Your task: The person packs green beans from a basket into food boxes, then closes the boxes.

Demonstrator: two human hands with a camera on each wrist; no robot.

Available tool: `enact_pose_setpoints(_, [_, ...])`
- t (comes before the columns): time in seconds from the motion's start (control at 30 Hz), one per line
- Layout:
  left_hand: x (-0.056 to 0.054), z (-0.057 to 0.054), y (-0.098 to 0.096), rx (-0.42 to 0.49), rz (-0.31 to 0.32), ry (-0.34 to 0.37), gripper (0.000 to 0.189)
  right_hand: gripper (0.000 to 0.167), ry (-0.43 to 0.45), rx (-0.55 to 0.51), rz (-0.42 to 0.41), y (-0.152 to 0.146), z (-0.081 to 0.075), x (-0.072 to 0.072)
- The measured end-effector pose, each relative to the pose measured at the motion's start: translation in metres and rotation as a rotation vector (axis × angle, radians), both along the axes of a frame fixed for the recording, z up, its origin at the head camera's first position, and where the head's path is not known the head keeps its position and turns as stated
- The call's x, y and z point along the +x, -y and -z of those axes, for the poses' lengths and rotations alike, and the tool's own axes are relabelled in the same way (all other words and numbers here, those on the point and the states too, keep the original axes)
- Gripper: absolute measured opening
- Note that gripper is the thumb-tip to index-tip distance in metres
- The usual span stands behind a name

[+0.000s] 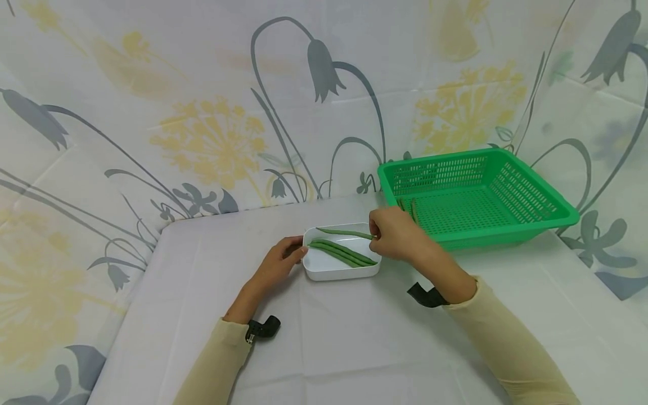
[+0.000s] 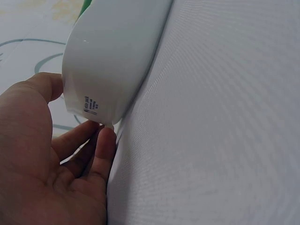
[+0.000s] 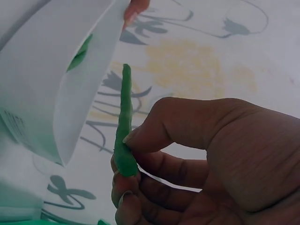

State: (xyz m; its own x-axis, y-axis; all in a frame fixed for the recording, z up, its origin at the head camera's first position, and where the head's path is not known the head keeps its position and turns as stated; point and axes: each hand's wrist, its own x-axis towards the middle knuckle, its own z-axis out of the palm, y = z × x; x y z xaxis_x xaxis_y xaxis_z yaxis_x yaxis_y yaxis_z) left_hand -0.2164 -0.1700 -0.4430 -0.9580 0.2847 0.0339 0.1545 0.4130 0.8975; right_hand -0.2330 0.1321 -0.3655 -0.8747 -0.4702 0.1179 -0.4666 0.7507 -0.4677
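Beige sleeves (image 1: 506, 337) lead to a left hand (image 1: 277, 261) gripping the white dish (image 1: 344, 274) and a right hand (image 1: 397, 235) pinching one green bean (image 1: 346, 232) at its far rim, apparently mid-transfer, direction unclear, so the next move calls for guiding it clear of the beans inside (image 1: 341, 252).

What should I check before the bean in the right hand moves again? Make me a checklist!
1. Held bean pinched: ok, between the right hand's thumb and finger.
2. White dish flat on the table: ok.
3. Dish steadied: ok, the left hand holds one end.
4. Other beans inside the dish: ok, they lie together.
5. Held bean let go: not ok, it's pinched.
6. Thin pieces in the green basket counted: cannot tell, the right hand and arm may hide some.
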Motion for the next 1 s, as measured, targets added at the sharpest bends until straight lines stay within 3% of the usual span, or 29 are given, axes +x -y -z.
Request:
enact_pose_setpoints(0.1, [-0.003, 0.004, 0.001, -0.006, 0.001, -0.005, 0.049, 0.017, -0.018, 0.006, -0.019, 0.006, 0.007, 0.000])
enact_pose_setpoints(0.33, [-0.020, 0.036, 0.011, -0.012, 0.006, -0.033, 0.052, 0.020, -0.054, 0.021, -0.030, 0.020, 0.021, 0.002])
enact_pose_setpoints(0.8, [-0.023, 0.040, 0.010, -0.007, -0.001, -0.011, 0.053, 0.026, -0.039, 0.054, 0.008, 0.035, 0.041, 0.002])
enact_pose_setpoints(0.9, [-0.021, 0.036, 0.009, -0.014, -0.002, -0.009, 0.052, 0.024, -0.050, 0.067, 0.012, 0.036, 0.043, 0.002])
enact_pose_setpoints(1.0, [-0.015, 0.024, 0.006, -0.016, 0.004, -0.004, 0.051, 0.024, -0.059, 0.085, 0.014, 0.036, 0.044, 0.001])
